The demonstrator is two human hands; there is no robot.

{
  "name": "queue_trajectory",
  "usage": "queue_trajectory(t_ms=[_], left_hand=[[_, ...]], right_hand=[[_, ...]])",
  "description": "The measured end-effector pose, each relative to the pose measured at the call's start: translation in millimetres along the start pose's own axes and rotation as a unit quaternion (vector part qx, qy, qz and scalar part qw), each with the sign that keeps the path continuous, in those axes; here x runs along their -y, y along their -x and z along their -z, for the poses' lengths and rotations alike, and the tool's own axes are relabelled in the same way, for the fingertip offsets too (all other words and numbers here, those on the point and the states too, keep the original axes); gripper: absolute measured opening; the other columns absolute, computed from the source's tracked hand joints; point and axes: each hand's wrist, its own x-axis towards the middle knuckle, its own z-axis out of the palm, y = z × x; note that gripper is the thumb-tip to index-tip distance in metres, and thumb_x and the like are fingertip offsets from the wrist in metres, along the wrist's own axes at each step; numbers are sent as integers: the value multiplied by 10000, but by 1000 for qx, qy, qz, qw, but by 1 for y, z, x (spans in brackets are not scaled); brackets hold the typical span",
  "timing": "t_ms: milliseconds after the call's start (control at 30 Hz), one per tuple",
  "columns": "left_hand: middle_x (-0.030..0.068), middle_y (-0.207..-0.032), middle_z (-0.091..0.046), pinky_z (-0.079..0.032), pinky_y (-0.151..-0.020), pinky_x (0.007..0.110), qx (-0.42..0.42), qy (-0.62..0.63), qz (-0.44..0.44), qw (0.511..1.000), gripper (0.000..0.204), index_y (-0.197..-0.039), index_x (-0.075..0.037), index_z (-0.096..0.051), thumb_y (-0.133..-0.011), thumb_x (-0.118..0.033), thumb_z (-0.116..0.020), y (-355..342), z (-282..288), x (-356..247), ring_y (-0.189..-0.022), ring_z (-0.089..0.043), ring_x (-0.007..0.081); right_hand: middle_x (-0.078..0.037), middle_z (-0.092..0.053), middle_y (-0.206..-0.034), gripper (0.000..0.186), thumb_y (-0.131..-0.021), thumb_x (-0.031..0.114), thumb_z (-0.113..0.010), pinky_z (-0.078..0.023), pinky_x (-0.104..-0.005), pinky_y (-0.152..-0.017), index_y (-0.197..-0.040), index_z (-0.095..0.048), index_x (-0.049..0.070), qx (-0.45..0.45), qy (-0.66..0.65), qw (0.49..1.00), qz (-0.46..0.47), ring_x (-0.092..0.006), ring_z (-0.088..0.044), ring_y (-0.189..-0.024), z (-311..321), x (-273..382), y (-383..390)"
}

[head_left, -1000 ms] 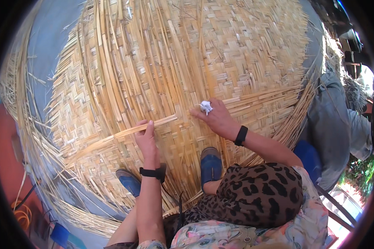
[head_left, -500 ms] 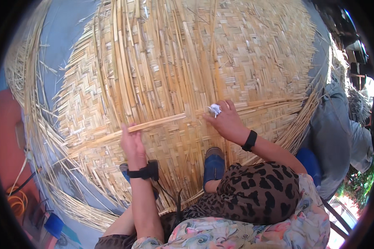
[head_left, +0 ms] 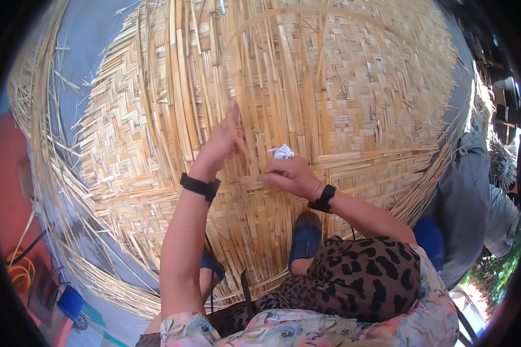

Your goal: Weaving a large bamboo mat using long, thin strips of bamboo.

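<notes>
A large woven mat (head_left: 364,110) of split reed lies in front of me, with loose reed strips (head_left: 182,87) running lengthwise over its middle. My left hand (head_left: 217,147) is over these strips, its fingers closed around a reed strip (head_left: 239,136). A blurred, bent strip (head_left: 307,10) arches over the far part of the mat; whether it is the same one I cannot tell. Nearer and to the right, my right hand (head_left: 295,174) is closed low over the weave, with white cloth (head_left: 283,152) wrapped at a finger. What its fingers pinch is hidden.
Unwoven reed ends (head_left: 113,292) fringe the mat's left and near edges. My blue shoes (head_left: 305,240) stand on the mat. At right sits a person in grey clothing (head_left: 460,191). An orange cord coil (head_left: 20,274) and a blue object (head_left: 70,303) lie at lower left.
My left hand has moved farther out and to the right, and my right hand slightly nearer and left. The strip stretched crosswise between them has left that place; a blurred arch now shows beyond.
</notes>
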Motion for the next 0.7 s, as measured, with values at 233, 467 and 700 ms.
queue_trajectory(t_ms=[233, 467, 700], left_hand=[[62, -1080, -663, -494, -857, 259, 83, -8, -61, 995, 342, -1138, -23, -675, -939, -299, -636, 24, 1, 31, -1008, -583, 106], [72, -1123, -676, -503, -873, 274, 187, 96, -55, 976, 372, -1225, -28, -660, -856, 13, -690, 32, 18, 56, -1010, -624, 130], [67, -934, -667, -509, -765, 247, -297, 133, -269, 907, 207, -994, -32, -706, -847, 99, -644, 70, -40, 159, -832, -617, 127]], right_hand=[[-92, -546, -663, 154, -873, 206, -705, -447, -321, -554, -868, -608, 86, -122, -65, 982, -130, -223, -557, -573, -14, 3, -9], [-123, -680, -856, 208, -938, 136, -604, -511, -371, -682, -1131, -677, 164, 7, 86, 994, -70, -302, -672, -784, -20, -11, -11], [-184, -678, -1040, 315, -975, 105, -543, -521, -338, -820, -1279, -617, 73, -130, -319, 930, -128, -278, -668, -926, -3, -12, -4]])
